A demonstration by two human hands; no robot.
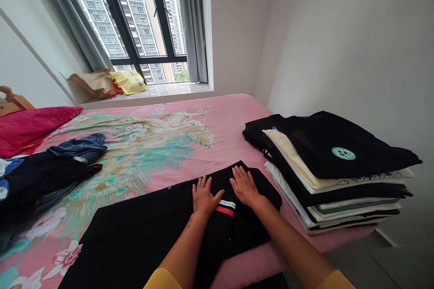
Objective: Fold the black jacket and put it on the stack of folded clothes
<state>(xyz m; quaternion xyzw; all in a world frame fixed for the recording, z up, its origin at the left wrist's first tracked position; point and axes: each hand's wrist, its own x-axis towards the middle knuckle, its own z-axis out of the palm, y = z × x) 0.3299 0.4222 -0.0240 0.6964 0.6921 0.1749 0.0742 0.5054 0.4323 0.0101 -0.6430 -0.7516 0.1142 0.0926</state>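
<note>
A black garment (145,221) with a white and red "TRAINING" strip lies spread on the pink bed; its exact kind I cannot tell. My left hand (204,196) rests flat on it, just left of the strip, fingers stretched and thumb apart. To the right of the strip, my right hand (244,185) also lies flat on the black cloth near its far edge. Neither hand grips anything. Part of the garment runs out of view at the bottom.
A tall stack of folded clothes (339,189) stands on the bed at the right. Loose dark clothes (47,176) and a red pillow (34,126) lie at the left. Bags (129,82) sit on the windowsill. The patterned bedsheet (224,131) spreads behind the garment.
</note>
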